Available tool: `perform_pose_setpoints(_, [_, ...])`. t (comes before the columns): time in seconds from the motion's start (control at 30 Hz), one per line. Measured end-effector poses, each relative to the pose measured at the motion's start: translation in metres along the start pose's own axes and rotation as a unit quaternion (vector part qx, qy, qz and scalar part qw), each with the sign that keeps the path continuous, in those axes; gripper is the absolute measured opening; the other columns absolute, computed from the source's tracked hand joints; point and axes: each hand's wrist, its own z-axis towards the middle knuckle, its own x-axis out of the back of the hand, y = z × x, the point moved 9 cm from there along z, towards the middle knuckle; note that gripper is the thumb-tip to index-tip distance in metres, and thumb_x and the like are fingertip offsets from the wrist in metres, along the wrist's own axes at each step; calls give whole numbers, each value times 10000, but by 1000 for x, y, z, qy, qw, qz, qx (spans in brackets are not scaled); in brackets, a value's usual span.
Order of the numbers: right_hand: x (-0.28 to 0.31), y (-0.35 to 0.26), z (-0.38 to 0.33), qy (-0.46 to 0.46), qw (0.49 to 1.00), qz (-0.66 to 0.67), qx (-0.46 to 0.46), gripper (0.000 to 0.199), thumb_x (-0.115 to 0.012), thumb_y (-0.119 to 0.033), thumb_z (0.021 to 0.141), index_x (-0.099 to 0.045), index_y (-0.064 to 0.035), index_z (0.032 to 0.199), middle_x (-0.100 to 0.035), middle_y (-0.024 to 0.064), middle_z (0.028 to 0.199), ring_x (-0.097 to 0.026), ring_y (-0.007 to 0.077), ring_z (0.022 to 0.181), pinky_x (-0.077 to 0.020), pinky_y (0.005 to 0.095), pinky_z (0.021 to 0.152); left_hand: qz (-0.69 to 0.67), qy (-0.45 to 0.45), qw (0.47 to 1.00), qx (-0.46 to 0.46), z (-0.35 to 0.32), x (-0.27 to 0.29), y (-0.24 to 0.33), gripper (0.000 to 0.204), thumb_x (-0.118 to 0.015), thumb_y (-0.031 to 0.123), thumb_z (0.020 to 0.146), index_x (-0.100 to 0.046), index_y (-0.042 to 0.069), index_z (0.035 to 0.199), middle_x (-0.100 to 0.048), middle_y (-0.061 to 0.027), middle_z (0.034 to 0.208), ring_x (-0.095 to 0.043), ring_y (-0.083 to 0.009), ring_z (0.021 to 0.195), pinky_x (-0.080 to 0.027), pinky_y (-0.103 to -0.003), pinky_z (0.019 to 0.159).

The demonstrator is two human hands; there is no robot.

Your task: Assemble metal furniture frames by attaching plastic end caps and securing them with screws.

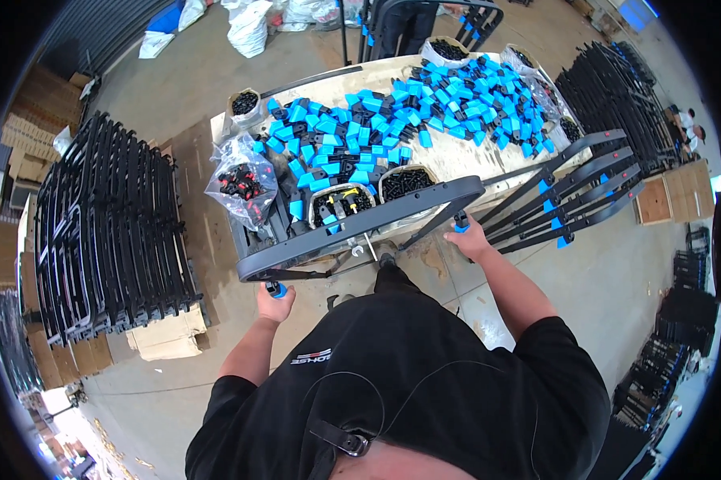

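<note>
A dark grey curved metal frame bar (360,222) lies across the near edge of the workbench (464,156). My left hand (275,302) grips a small blue plastic piece (276,290) under the bar's left end. My right hand (470,239) holds another blue piece (461,226) under the bar's right part. Many blue plastic clips (424,104) cover the bench top behind the bar.
Black frames (104,232) are stacked on cardboard at the left. More dark bars with blue clips (572,196) lean at the bench's right end. Tubs of black screws (407,182) and a clear bag of parts (240,184) sit near the bar. White sacks (248,24) lie behind.
</note>
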Motion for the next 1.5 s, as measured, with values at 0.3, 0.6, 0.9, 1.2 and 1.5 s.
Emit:
perform_pose_setpoints(0.3, [-9,7,19,188,978,61,63,481,-783,-205,802,-628,-33,1223,-716,125,1002,-687,248,910,-541,369,861,-7,89,995,-45,8,-1,4,285,-764,181,849,-689,33,1082,-723,-71,985,-682,-193,917,-523,-343,868])
perform_pose_setpoints(0.6, [4,-27,22,47,989,62,123,546,-838,-263,780,-625,-22,1222,-689,171,1191,-664,302,1093,-509,396,973,-24,101,994,-28,8,-4,-19,305,-797,226,835,-692,22,1037,-738,-70,933,-698,-182,834,-548,-336,799])
perform_pose_setpoints(0.9, [141,-302,-27,181,904,256,291,289,-652,-86,932,-616,-16,1211,-640,64,1065,-603,147,1011,-497,318,909,-28,94,995,-30,7,4,-16,285,-799,256,811,-702,51,985,-730,-99,895,-691,-196,797,-552,-356,792])
perform_pose_setpoints(1.2, [-178,-404,66,-211,828,-350,383,278,-738,-283,849,-735,-54,1006,-744,166,927,-712,325,919,-552,427,834,94,-133,983,80,11,43,-14,479,-784,237,793,-662,66,1223,-736,-139,1040,-695,-264,954,-544,-384,879])
perform_pose_setpoints(1.5, [-189,-370,73,-318,853,-305,281,381,-747,-368,858,-737,-57,1077,-733,191,1081,-697,333,1029,-546,426,902,118,87,987,-69,137,165,93,303,-677,176,891,-709,17,1148,-753,-162,1044,-735,-264,963,-564,-364,883])
